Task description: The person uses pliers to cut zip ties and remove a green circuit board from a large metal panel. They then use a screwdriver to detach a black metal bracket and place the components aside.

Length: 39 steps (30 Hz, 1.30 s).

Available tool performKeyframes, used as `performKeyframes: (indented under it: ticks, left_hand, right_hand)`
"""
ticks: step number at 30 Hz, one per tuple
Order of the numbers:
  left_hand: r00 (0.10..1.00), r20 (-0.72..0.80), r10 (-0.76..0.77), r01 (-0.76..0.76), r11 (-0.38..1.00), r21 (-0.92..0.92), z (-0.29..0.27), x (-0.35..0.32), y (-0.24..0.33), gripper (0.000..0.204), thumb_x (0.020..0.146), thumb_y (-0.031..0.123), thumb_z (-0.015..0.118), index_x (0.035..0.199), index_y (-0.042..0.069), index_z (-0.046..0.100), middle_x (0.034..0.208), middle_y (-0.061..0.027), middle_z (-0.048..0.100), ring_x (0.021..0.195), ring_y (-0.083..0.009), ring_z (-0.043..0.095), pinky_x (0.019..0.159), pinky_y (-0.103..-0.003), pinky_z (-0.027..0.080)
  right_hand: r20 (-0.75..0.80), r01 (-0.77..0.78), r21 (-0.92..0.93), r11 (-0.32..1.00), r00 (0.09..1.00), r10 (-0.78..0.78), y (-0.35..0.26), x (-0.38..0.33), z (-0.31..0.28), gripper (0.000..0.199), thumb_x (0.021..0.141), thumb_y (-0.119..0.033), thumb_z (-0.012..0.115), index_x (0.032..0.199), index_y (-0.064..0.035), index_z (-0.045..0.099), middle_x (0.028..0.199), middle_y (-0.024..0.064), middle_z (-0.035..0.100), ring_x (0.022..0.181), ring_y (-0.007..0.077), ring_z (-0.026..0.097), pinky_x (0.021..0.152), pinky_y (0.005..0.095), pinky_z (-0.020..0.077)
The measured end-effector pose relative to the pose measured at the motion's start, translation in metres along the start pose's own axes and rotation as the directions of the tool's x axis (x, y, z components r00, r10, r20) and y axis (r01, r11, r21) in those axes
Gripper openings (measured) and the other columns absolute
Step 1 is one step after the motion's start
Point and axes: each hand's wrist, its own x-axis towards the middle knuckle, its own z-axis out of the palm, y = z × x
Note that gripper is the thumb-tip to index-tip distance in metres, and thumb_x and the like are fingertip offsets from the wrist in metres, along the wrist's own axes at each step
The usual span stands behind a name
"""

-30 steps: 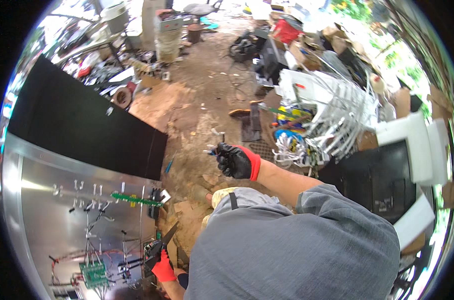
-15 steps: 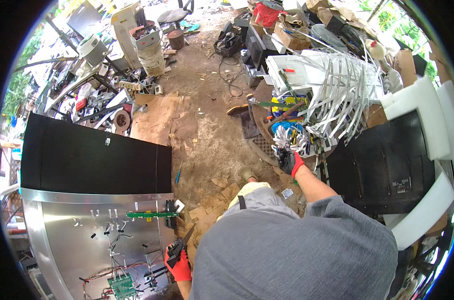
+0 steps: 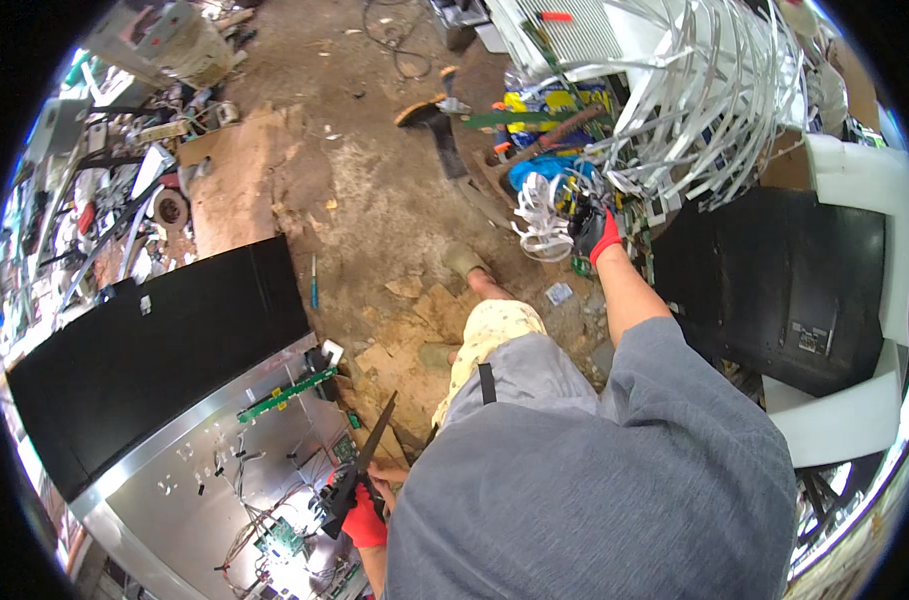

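Observation:
At the lower left my left hand (image 3: 363, 512), in a red and black glove, is closed around a long, dark, blade-like piece (image 3: 377, 432) with a pointed end. It is beside the silvery back of a large flat panel (image 3: 175, 470), which carries a green circuit strip (image 3: 287, 394), a small circuit board (image 3: 280, 540) and thin wires. My right hand (image 3: 595, 232), gloved black with a red cuff, reaches among a coil of white flat cable (image 3: 543, 222), a blue bag (image 3: 545, 168) and mixed tools. Its fingers blend into the dark jumble, so their grip is unclear.
Long white strips (image 3: 715, 110) spill over a white ribbed case. A black panel (image 3: 775, 280) edged by white foam (image 3: 860, 185) stands at right. A blue-handled screwdriver (image 3: 315, 285) and cardboard lie on the dirt floor. Scrap heaps (image 3: 95, 200) line the left.
The view has swung downward and turned. My right hand has moved to the right of the white cable coil. My left hand still holds the dark piece, now across the panel's edge.

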Motion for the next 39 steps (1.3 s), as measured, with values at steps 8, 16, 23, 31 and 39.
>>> performKeyframes:
  ticks: [8, 16, 23, 31, 39]
  left_hand:
    - [0.982, 0.122, 0.147, -0.146, 0.989, -0.013, 0.055, 0.057, 0.054, 0.022, 0.087, 0.001, 0.055, 0.109, 0.002, 0.061, 0.104, -0.0090, 0.063, 0.096, -0.0218, 0.058, 0.089, -0.035, 0.045]
    - [0.943, 0.217, 0.252, -0.283, 0.951, 0.126, 0.078, 0.089, 0.106, 0.023, 0.090, 0.006, 0.052, 0.112, 0.002, 0.058, 0.107, -0.0096, 0.063, 0.099, -0.0206, 0.059, 0.090, -0.035, 0.045]
    - [0.959, 0.248, 0.140, -0.141, 0.990, -0.014, 0.085, 0.095, 0.120, 0.025, 0.090, 0.008, 0.054, 0.114, 0.002, 0.058, 0.106, -0.0098, 0.064, 0.100, -0.0211, 0.059, 0.090, -0.035, 0.046]
    - [0.951, 0.211, 0.227, -0.236, 0.972, 0.019, 0.085, 0.096, 0.111, 0.019, 0.089, 0.010, 0.057, 0.105, 0.001, 0.062, 0.101, -0.0087, 0.065, 0.095, -0.0204, 0.061, 0.087, -0.034, 0.046]
    - [0.977, 0.195, 0.086, -0.092, 0.995, 0.023, 0.075, 0.096, 0.099, 0.019, 0.090, 0.009, 0.056, 0.107, 0.003, 0.062, 0.096, -0.0069, 0.064, 0.088, -0.0199, 0.059, 0.084, -0.034, 0.047]
  right_hand:
    - [-0.415, 0.230, 0.153, 0.961, 0.897, -0.149, -0.043, -0.011, -0.081, 0.019, 0.091, -0.035, 0.059, 0.088, -0.0162, 0.063, 0.065, -0.0032, 0.055, 0.058, 0.0131, 0.052, 0.055, 0.0273, 0.0445]
    - [-0.409, 0.236, 0.292, 0.927, 0.907, -0.102, -0.040, 0.007, -0.109, 0.025, 0.092, -0.037, 0.055, 0.094, -0.0137, 0.065, 0.081, 0.0028, 0.063, 0.072, 0.0197, 0.057, 0.068, 0.0355, 0.0497]
    - [-0.364, 0.337, 0.206, 0.919, 0.898, -0.248, -0.034, 0.039, -0.108, 0.026, 0.091, -0.034, 0.056, 0.099, -0.0113, 0.064, 0.102, 0.0053, 0.067, 0.096, 0.0224, 0.061, 0.085, 0.0356, 0.0502]
    - [-0.328, 0.219, -0.027, 0.975, 0.920, -0.215, -0.042, 0.034, -0.081, 0.028, 0.089, -0.034, 0.058, 0.107, -0.0128, 0.064, 0.115, 0.0020, 0.060, 0.105, 0.0189, 0.055, 0.095, 0.0334, 0.0428]
    - [-0.421, 0.070, -0.805, 0.589, 0.632, -0.651, -0.035, 0.027, -0.092, 0.045, 0.087, -0.037, 0.063, 0.110, 0.0016, 0.064, 0.099, 0.0139, 0.068, 0.086, 0.0225, 0.064, 0.079, 0.0345, 0.0482]
